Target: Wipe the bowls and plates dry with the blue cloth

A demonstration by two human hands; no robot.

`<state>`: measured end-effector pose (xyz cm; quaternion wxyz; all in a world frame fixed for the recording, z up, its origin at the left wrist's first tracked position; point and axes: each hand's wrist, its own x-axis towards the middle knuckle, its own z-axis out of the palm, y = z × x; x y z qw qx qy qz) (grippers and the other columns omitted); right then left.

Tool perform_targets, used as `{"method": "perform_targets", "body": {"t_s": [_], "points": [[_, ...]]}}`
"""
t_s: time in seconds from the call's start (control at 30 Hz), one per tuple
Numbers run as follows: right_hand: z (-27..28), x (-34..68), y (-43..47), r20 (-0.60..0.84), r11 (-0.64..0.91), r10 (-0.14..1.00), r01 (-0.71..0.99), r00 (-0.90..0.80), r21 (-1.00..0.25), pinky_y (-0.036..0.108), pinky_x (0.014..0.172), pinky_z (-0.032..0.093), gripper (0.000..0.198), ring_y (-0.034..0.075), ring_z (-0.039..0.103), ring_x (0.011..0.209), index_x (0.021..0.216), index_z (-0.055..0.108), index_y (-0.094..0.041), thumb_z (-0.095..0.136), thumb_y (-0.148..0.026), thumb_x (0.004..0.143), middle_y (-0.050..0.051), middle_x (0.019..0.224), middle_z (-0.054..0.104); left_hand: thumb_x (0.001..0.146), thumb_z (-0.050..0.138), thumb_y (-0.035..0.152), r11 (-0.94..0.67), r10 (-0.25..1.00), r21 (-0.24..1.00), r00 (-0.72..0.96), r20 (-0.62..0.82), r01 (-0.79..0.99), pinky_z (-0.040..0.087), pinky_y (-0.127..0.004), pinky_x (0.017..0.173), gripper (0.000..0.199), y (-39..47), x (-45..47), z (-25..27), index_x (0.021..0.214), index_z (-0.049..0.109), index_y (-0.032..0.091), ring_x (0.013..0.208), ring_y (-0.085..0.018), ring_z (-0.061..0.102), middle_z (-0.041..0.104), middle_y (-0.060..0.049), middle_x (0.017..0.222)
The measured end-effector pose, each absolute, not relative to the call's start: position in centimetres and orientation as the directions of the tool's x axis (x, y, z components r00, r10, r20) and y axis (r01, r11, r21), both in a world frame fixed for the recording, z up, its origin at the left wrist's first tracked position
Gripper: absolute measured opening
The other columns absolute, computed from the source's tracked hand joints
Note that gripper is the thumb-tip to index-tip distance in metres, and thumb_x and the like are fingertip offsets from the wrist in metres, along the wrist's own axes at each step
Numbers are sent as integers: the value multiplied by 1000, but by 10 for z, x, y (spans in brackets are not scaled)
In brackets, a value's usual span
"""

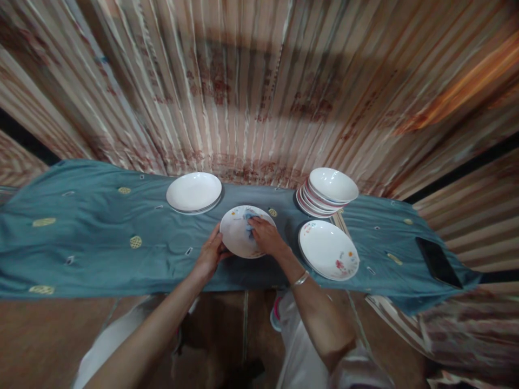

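Note:
A white plate with a small flower print (235, 235) is held in front of me over the middle of the table. My left hand (211, 251) grips its left rim, thumb on the edge and fingers beneath. My right hand (263, 235) presses a bluish cloth (248, 222) against the plate's face; the fingers are bunched on it. To the right lies a stack of flowered plates (326, 249). Behind on the left are plain-looking white plates (194, 192), stacked.
A stack of several white bowls (333, 185) stands at the back right. A black phone (438, 262) lies near the right end of the table, which has a teal cloth (97, 232). A pleated curtain (243, 97) hangs right behind the table.

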<state>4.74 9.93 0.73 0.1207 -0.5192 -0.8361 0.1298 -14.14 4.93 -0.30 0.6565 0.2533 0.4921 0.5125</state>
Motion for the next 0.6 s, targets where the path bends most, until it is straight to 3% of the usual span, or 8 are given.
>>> {"method": "perform_targets", "body": {"t_s": [0.3, 0.6], "points": [[2, 79, 85, 92, 410, 901, 762, -424, -501, 38, 106, 47, 39, 22, 65, 116, 115, 71, -19, 53, -5, 83, 8, 123, 71, 82, 64, 52, 318, 939, 867, 1, -344, -385, 59, -33, 67, 68, 48, -139, 1, 144, 49, 28, 103, -28, 67, 62, -12, 137], [14, 82, 69, -28, 368, 829, 583, -558, -724, 33, 94, 52, 29, 20, 70, 101, 105, 77, -21, 60, -14, 82, 5, 109, 77, 85, 62, 55, 349, 924, 839, 2, -384, -417, 59, -33, 67, 64, 49, -138, 5, 143, 52, 29, 105, -30, 68, 65, -12, 134]]}}
